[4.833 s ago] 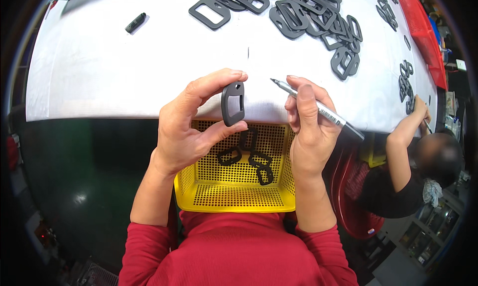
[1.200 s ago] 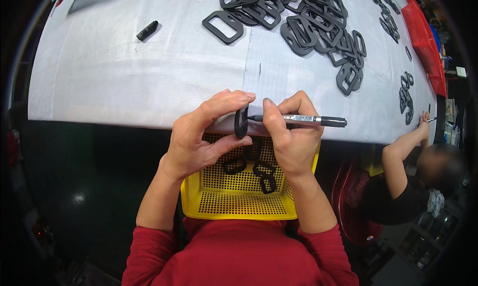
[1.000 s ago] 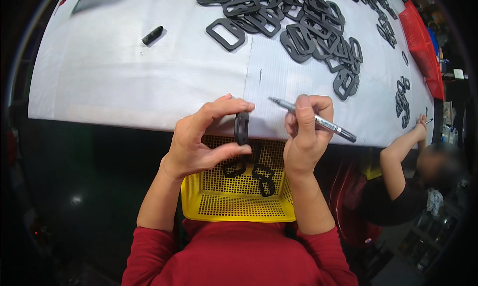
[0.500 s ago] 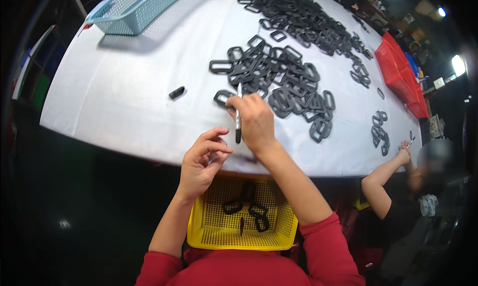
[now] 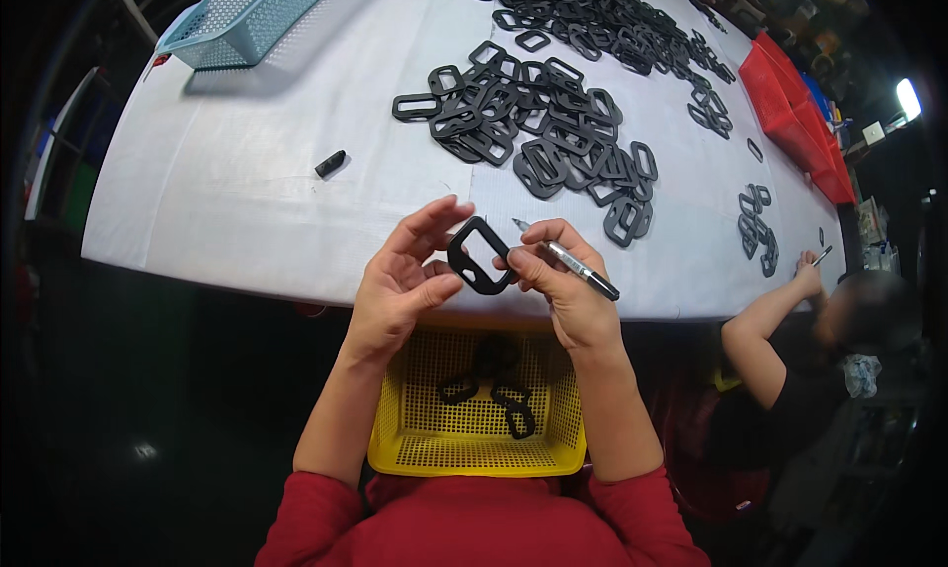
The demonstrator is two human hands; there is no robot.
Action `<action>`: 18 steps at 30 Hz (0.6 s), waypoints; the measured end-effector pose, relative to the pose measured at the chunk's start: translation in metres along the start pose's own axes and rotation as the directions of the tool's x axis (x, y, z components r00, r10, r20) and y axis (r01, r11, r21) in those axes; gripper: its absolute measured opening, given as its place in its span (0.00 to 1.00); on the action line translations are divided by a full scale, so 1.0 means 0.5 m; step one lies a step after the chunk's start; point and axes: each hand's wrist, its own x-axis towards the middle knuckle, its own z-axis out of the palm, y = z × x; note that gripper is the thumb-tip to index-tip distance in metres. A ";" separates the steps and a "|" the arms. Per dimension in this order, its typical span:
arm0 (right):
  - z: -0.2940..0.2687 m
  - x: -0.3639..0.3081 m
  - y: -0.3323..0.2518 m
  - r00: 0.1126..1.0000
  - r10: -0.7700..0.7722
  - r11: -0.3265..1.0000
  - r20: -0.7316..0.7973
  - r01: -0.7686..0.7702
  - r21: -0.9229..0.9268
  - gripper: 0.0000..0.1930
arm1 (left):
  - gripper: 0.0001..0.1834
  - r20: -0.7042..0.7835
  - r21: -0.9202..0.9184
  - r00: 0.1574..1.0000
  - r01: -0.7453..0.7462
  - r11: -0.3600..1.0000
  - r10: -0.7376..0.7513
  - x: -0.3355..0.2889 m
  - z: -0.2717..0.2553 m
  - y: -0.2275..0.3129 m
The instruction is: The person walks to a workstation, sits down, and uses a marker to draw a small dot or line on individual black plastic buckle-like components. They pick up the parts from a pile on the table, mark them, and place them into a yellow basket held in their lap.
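Observation:
My right hand (image 5: 578, 285) pinches a black plastic buckle-like frame (image 5: 492, 236) by its right side, between thumb and fingers. The same hand keeps a grey-and-black marker pen (image 5: 576, 265) tucked by the index finger, its bare tip toward the upper left. My left hand (image 5: 395, 281) is at the frame's other side, fingers and thumb spread apart; whether a fingertip touches it is hard to tell. A black pen cap (image 5: 331, 164) lies on the white table (image 5: 227, 211). Beyond my hands is a loose pile of similar black frames (image 5: 553, 122).
A yellow basket (image 5: 464, 458) with several black frames sits at my lap, below the table edge. A larger frame pile (image 5: 602, 24) lies farther back. A blue basket (image 5: 232, 34) stands far left, a red tray (image 5: 790, 118) far right. Another person's arm (image 5: 765, 345) rests at the right edge.
My right hand has drawn back from the pile and now holds a black frame along with the pen. The pen has swung to a slant. My left hand has risen slightly, beside the frame.

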 end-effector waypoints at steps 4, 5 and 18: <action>0.004 -0.009 0.004 0.994 0.089 0.995 0.070 -0.091 0.039 0.09 | 0.35 0.127 -0.012 0.990 0.067 0.998 -0.065 -0.006 0.005 0.006; 0.004 -0.011 0.007 0.993 0.096 0.994 0.064 -0.099 0.044 0.09 | 0.34 0.159 -0.013 0.986 0.056 0.998 -0.054 -0.005 0.004 0.004; 0.024 -0.038 0.037 0.919 -0.227 0.954 -0.321 0.144 -0.262 0.13 | 0.29 0.054 0.579 0.996 -0.089 0.810 0.070 -0.026 -0.014 -0.052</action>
